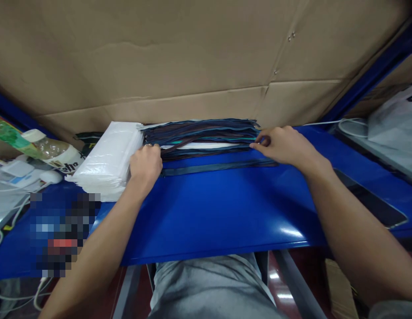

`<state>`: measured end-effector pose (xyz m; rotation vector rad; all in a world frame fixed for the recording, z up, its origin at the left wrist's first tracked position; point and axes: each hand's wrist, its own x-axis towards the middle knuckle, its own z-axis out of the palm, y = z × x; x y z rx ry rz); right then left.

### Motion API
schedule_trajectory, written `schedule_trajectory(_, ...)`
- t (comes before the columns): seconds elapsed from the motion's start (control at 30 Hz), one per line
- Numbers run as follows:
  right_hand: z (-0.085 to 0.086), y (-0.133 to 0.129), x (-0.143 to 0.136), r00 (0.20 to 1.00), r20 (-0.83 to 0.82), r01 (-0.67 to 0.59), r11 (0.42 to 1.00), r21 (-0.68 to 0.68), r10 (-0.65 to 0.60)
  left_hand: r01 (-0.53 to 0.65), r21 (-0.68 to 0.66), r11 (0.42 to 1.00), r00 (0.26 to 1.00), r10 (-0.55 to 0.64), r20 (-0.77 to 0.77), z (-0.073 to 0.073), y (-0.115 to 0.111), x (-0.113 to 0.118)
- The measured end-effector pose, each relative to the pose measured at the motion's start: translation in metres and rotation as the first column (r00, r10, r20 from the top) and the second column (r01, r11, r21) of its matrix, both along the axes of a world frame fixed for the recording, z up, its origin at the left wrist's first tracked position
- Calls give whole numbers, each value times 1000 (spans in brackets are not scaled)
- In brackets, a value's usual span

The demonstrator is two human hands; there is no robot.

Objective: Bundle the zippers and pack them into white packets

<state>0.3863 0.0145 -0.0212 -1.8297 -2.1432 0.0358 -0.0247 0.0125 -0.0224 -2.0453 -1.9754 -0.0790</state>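
A pile of long dark fabric strips (206,129), mostly navy, brown and black with a thin teal one and a white one among them, lies along the back of the table. My left hand (146,164) is closed at the pile's left end, its fingertips partly hidden. At the right end, my right hand (285,146) pinches the strips between thumb and forefinger. One dark grey strip (219,167) lies apart, nearer to me and roughly parallel to the pile. Beside my left hand stands a stack of white, thin, soft-looking sheets or bags (109,155).
The blue tabletop (212,212) meets a cardboard wall (179,57) behind. At left are a bottle (56,148), a white device (29,173) and cables. A dark phone-like slab (371,199) lies under my right forearm; a white bag (394,128) stands far right.
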Motion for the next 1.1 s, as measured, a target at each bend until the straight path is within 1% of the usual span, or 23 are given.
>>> schedule_trajectory(0.07,-1,-1,-6,1000,22,2,1000,31,-3,9,84,996,999,-13,50,3,-4,4)
schedule_trajectory(0.13,-3,-2,-14,999,-6,-32,998,57,32,18,169,985,993,-38,113,6,-8,8)
schedule_trajectory(0.2,-7,-3,-26,991,-83,-97,992,78,104,62,231,971,974,-109,197,8,-11,10)
schedule_trajectory(0.23,-9,-4,-34,980,-133,-135,987,87,145,103,253,962,953,-168,251,8,-12,11)
schedule_trajectory(0.27,-12,-6,-43,964,-186,-177,979,98,193,155,272,950,919,-239,313,7,-13,13)
schedule_trajectory(0.3,-15,-9,-53,940,-239,-224,968,111,245,212,288,934,869,-315,381,6,-14,14)
schedule_trajectory(0.4,-24,-19,-86,838,-370,-373,916,150,402,376,319,870,668,-493,557,-2,-19,23)
schedule_trajectory(0.47,-29,-27,-104,773,-429,-438,882,172,467,480,319,817,562,-565,604,-7,-26,32)
schedule_trajectory(0.53,-31,-33,-116,720,-482,-466,863,196,499,570,304,764,506,-617,602,-10,-33,41)
schedule_trajectory(0.6,-33,-37,-121,678,-532,-472,855,216,508,630,280,725,478,-646,596,-11,-40,48)
schedule_trajectory(0.67,-33,-39,-122,647,-576,-470,856,214,499,665,261,700,460,-659,595,-11,-44,53)
schedule_trajectory(0.8,-35,-38,-119,616,-634,-460,867,193,468,690,265,674,425,-673,605,-11,-48,57)
schedule_trajectory(0.87,-36,-38,-119,610,-631,-468,861,202,479,685,280,672,401,-670,624,-12,-48,58)
schedule_trajectory(0.93,-36,-39,-120,613,-599,-481,845,233,514,674,298,677,390,-667,635,-12,-49,59)
schedule_trajectory(1.0,-36,-41,-121,644,-523,-489,826,281,558,658,311,686,399,-668,628,-12,-49,60)
schedule_trajectory(1.1,-34,-39,-120,738,-293,-518,788,332,608,666,291,687,426,-670,608,-7,-51,60)
